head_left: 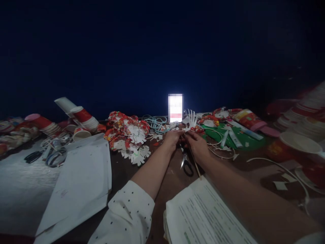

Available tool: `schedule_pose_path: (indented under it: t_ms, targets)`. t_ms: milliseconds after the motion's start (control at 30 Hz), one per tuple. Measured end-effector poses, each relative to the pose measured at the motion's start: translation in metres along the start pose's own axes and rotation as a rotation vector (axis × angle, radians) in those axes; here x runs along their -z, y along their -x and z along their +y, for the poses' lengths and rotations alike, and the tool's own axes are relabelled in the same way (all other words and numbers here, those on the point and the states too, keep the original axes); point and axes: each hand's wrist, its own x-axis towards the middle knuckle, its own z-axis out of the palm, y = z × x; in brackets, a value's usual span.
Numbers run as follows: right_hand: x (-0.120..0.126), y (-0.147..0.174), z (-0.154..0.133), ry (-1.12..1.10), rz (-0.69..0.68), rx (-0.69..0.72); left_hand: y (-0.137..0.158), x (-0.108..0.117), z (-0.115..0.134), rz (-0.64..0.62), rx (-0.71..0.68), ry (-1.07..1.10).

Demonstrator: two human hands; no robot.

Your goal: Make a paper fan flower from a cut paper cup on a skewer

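Observation:
My left hand [173, 139] and my right hand [198, 145] meet over the brown table, fingers closed and pinched together. At their fingertips is a white paper piece cut into thin, curling strips [192, 118]; the fingers hide its lower part. A thin wooden stick [196, 162] slants from under my right hand down towards a stack of printed paper [203, 211]. Just below the hands lie scissors [188, 167] with black handles, their blades partly apart. Which fingers grip the paper piece is hard to make out.
Flower-like paper cut-outs [137, 134] are heaped left of the hands, beside a light blue cord [157, 124]. A lit phone [175, 108] stands behind. Glue tubes [235, 138] lie on a green sheet [247, 144]. Paper cups [85, 117] and white sheets [81, 173] are at left; stacked cups [304, 115] at right.

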Motion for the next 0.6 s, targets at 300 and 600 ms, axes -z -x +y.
schedule_pose_path:
  t_ms: [300, 600]
  targets:
    - [-0.0021, -0.0015, -0.0014, -0.086, 0.008, -0.055, 0.0052, -0.0009, 0.0012, -0.040, 0.004, 0.057]
    - [-0.0036, 0.0013, -0.0050, -0.024, 0.086, -0.064, 0.0035, -0.0002, -0.0037, -0.070, -0.008, 0.046]
